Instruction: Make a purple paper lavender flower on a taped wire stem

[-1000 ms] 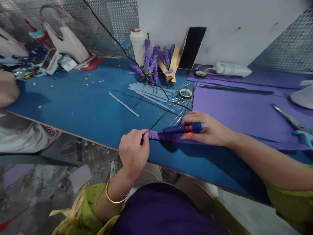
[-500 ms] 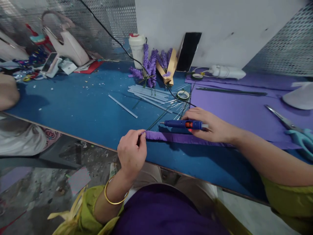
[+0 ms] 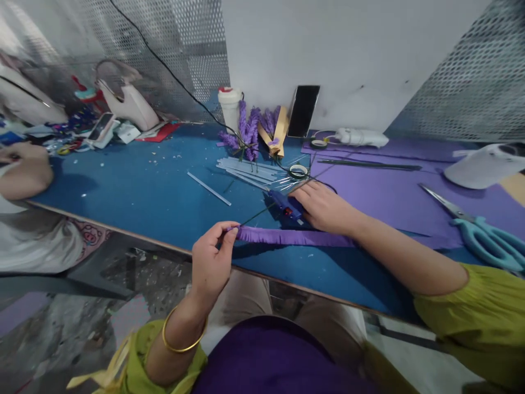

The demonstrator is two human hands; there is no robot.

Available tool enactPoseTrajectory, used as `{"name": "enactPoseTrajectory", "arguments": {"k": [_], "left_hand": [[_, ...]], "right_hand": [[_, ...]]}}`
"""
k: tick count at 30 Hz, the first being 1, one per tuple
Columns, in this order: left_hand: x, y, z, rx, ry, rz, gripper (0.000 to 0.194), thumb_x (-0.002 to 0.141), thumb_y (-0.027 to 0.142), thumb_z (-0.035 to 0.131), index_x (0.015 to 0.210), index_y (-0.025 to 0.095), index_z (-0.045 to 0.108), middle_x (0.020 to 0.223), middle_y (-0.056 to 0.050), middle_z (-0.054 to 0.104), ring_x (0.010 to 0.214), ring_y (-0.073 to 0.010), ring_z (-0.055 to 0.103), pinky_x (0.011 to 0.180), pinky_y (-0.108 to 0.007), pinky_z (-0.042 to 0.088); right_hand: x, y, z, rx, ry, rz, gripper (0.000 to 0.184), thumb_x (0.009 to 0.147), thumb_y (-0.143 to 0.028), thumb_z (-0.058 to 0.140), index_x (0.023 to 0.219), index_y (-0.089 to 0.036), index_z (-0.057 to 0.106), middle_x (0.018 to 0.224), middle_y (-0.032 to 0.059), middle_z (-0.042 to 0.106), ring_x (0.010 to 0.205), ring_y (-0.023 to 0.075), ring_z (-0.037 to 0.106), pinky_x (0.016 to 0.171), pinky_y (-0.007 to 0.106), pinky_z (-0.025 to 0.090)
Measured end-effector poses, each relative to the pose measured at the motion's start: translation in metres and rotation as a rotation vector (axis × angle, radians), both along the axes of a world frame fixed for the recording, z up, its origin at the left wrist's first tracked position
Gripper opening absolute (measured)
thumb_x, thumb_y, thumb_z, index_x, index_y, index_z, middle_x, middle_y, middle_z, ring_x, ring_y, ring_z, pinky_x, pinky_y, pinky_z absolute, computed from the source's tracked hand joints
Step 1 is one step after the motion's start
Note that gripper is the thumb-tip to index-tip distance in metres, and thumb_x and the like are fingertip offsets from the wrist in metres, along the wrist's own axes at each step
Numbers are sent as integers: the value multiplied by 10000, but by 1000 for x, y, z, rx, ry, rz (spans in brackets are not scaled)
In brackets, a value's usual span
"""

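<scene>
My left hand (image 3: pixel 212 260) pinches the left end of a fringed purple paper strip (image 3: pixel 283 237), between thumb and fingertips. A thin dark green stem (image 3: pixel 257 212) runs from that pinch up and right across the table. The strip stretches rightward along the table's near side and passes under my right forearm. My right hand (image 3: pixel 324 207) is closed at the handle end of a blue glue gun (image 3: pixel 284 206), low over the table behind the strip. The gun's nozzle points up and left. My fingers partly hide its handle.
Clear glue sticks (image 3: pixel 248 171), a tape roll (image 3: pixel 298 171) and purple flowers (image 3: pixel 248 128) lie beyond my hands. A phone (image 3: pixel 303 111) leans on the back panel. Scissors (image 3: pixel 471 219) rest on purple sheets (image 3: pixel 369 186) at right. Another person's hand (image 3: pixel 28 169) is at far left.
My right hand has moved left and a little away from me with the glue gun, whose nozzle has swung from pointing left to up-left. My left hand still pinches the strip. The view has shifted.
</scene>
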State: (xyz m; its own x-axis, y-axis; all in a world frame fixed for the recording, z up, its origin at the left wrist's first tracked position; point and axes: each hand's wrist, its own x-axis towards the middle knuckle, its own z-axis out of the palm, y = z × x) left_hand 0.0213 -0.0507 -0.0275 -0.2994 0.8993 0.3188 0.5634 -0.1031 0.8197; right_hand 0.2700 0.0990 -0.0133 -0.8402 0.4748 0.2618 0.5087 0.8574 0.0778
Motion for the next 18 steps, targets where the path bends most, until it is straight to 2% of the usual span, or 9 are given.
{"name": "enactPoseTrajectory", "arguments": {"k": [6,10,12,14,16,18], "left_hand": [[-1,-10,34,48,-25,-108,157,916,264,568,941,223,717,801,9,725,701,-129,663,675,-225,520],[4,-9,61,119,81,-172,158,925,243,546,930,227,703,776,21,704,695,-122,643,650,-215,487],[7,-5,76,150,145,-208,167,933,237,526,935,221,692,770,19,695,693,-124,631,638,-216,471],[10,-2,89,167,212,-248,176,939,239,510,945,219,685,757,19,687,681,-127,618,624,-220,453],[13,1,102,173,274,-311,180,941,242,506,951,221,685,748,23,684,666,-128,608,621,-225,440],[18,2,115,185,328,-392,182,940,246,511,952,225,692,750,24,688,660,-130,606,623,-229,432]], "right_hand": [[-2,0,0,-100,24,43,540,689,-35,498,1223,-71,570,1181,198,636,1113,306,579,943,439,459],[-4,-18,8,5,5,-27,562,762,-10,450,1322,-23,494,1269,236,606,1124,300,587,940,430,455],[-6,-41,20,99,-21,-75,474,807,-18,437,1273,-18,530,1196,238,639,1064,308,606,890,430,457],[-6,-74,38,157,-39,-104,326,843,-43,441,1116,-81,615,939,167,692,847,278,630,772,412,455],[-5,-112,57,158,12,-13,194,863,-85,466,908,-165,637,751,94,660,668,232,583,672,388,426],[-1,-144,78,253,169,70,177,887,-121,494,939,-213,636,781,80,674,731,237,600,714,395,426]]}}
